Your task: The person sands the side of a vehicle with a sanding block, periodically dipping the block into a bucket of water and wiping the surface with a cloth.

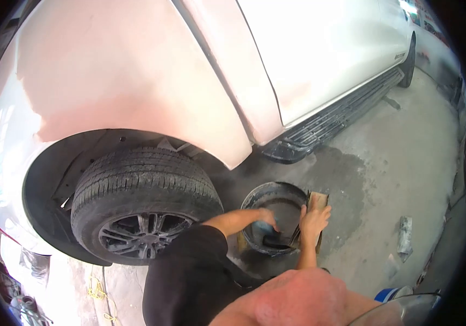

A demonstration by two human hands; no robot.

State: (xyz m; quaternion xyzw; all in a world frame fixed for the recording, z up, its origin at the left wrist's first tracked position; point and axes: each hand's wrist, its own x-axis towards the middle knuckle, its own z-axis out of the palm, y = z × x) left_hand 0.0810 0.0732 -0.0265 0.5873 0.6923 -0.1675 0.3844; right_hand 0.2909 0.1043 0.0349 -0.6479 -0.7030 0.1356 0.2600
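A black bucket (248, 204) with a dirty rim stands on the floor beside the truck's front wheel. My left hand (269, 218) reaches down inside it, fingers bent around something I cannot make out; a pale bluish patch shows beside them. Low in the bucket a dark, flat object (276, 240) is visible. At the bucket's right edge my right hand (314, 220) is closed on tan sheets (318, 201) with dark edges, which look like sandpaper. Their lower part is hidden by the hand and wrist.
A truck fender (135, 70) with pinkish sanded patches overhangs the tire (146, 182). The black side step (333, 119) runs toward the back right. Wet floor (341, 190) surrounds the bucket. A grey strip-like object (404, 236) lies at right; yellow cord (97, 288) lies lower left.
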